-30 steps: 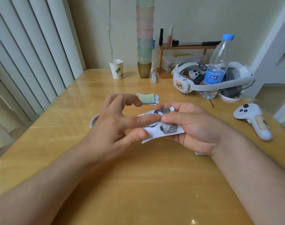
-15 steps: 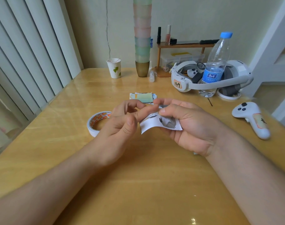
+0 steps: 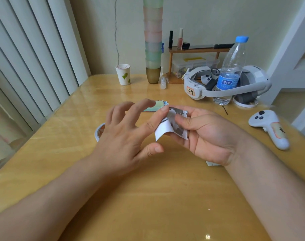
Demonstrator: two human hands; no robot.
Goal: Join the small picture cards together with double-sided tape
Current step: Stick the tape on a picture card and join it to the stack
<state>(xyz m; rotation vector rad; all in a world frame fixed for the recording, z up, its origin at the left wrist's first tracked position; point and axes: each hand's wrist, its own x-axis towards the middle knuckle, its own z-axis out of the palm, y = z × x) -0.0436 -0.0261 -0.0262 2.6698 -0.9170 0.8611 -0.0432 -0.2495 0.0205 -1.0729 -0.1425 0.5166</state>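
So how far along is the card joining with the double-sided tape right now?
Early on. Nothing visibly joined yet. In hand: the right hand pinches one picture card while the left hand's forefinger touches its top edge. Left: the card stack waits on the table, and the tape roll sits behind the left hand.

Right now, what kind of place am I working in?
Likely a home room: a wooden table beside vertical blinds, with nail polish on a small shelf.
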